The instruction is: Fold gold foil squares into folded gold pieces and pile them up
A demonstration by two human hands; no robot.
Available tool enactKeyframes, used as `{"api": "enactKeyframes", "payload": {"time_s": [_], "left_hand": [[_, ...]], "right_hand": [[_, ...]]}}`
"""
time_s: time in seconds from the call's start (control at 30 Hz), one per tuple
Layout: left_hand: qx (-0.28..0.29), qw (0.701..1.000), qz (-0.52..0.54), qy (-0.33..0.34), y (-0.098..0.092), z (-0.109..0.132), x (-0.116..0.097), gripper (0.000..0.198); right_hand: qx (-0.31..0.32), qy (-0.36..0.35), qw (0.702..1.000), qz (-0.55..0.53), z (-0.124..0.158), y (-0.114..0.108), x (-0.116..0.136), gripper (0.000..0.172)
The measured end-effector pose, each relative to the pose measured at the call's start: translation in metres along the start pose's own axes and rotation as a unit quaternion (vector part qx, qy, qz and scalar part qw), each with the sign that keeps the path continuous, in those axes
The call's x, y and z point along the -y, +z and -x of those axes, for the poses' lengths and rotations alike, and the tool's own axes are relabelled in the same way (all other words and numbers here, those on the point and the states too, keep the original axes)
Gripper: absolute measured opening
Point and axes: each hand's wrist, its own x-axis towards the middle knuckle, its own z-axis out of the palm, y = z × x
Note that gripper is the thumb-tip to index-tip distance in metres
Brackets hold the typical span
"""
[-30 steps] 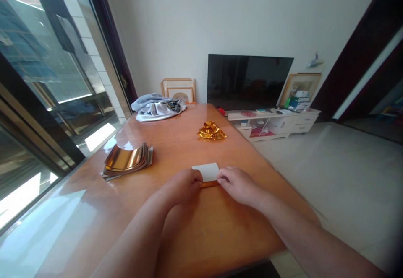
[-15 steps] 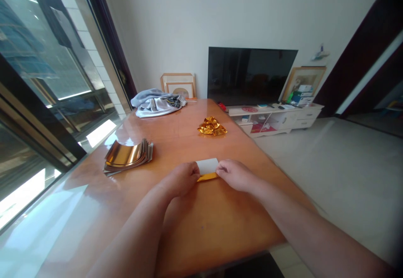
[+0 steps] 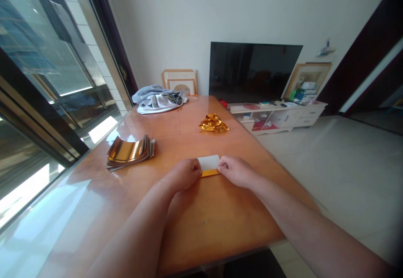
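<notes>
A sheet of gold foil paper (image 3: 209,162) lies on the table, white side up, its near edge folded over into a gold strip. My left hand (image 3: 188,173) is closed on the left end of that fold, fingers curled. At the right end, my right hand (image 3: 233,170) pinches the same fold between thumb and fingers. Beyond my hands sits a small heap of folded gold paper pieces (image 3: 214,123). To the left is a curved stack of gold foil paper sheets (image 3: 129,151).
The glossy wooden table (image 3: 201,223) carries a bundle of grey cloth (image 3: 160,100) at its far left end. Framed pictures (image 3: 180,81) lean against the wall behind. A television (image 3: 255,72) stands over a low white cabinet (image 3: 285,118). Glass doors (image 3: 53,60) run along the left.
Both hands stay on the folded edge, and the gold strip looks flatter now. The whole view has shifted slightly.
</notes>
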Motion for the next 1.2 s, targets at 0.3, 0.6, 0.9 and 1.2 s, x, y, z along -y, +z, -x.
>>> {"api": "enactKeyframes", "payload": {"time_s": [0.3, 0.6, 0.9, 1.2], "left_hand": [[0.013, 1.0, -0.008, -0.022, -0.006, 0.002, -0.007, 0.012], [0.006, 0.999, -0.02, -0.038, -0.007, 0.005, -0.013, 0.011], [-0.01, 0.999, -0.037, -0.022, 0.002, -0.001, 0.001, 0.011], [-0.027, 0.997, -0.065, -0.008, 0.006, -0.003, 0.006, 0.013]], "right_hand": [[0.004, 0.009, 1.0, 0.008, 0.002, -0.005, 0.003, 0.012], [0.001, 0.012, 1.0, -0.002, 0.0, -0.003, 0.001, 0.01], [0.008, 0.033, 0.999, -0.004, 0.002, -0.006, 0.006, 0.01], [0.009, 0.024, 1.0, -0.001, 0.001, -0.004, 0.003, 0.011]]}}
